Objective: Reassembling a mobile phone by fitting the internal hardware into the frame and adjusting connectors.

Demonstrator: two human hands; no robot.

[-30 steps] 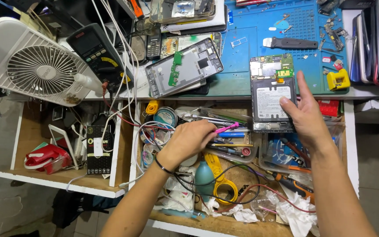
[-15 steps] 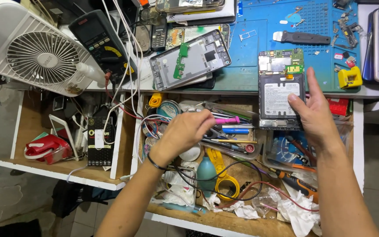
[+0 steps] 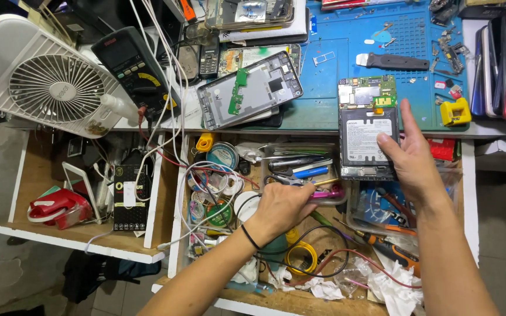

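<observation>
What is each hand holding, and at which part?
Right hand: opened phone, by its lower right edge. Left hand: pink tool, by its handle end.

A cluttered workbench [image 3: 317,120] carries a blue work mat [image 3: 346,47], a white fan [image 3: 48,82], a black multimeter [image 3: 133,64], an opened grey phone frame [image 3: 253,88] and a yellow block [image 3: 455,111], while its open drawer [image 3: 174,234] below holds pens, wire coils and crumpled tissue.

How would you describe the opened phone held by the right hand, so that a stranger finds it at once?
Start at the blue work mat on the bench. At its front edge, above the open drawer, the right hand holds an opened phone. Unlike the grey phone frame to its left, it shows a dark battery under a green circuit board.
</observation>
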